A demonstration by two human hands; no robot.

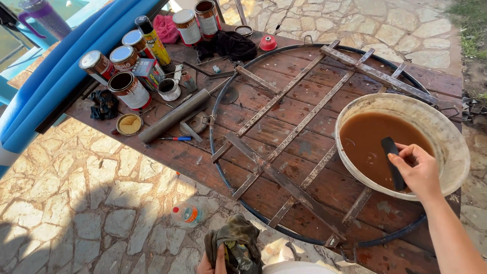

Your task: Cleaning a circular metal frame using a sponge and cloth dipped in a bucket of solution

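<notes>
- While the right hand (417,170) dips a dark flat tool (393,162) into the basin (454,137), fingers are closed round the tool's upper end; lower end sits in brown liquid (368,142), prob. so it soaks or stirs w/o wetting the hand.
- Basin rests on the round metal frame (304,132) w/ rusty cross bars, at its right side, near the body, so within easy reach.
- Left hand (213,264) low at bottom edge, fist shut on a crumpled dark rag (236,243), kept off the table, apparently ready for wiping.
- Frame lies flat on the wooden table (193,157), filling most of it; flat = all bars accessible from above.
- Paint cans (129,89), some lidless, a loose lid (129,124) & a grey tube (175,115) crowd the far left end, clear of the frame.
- Plastic bottle (186,214) lies on the stone paving below.
</notes>
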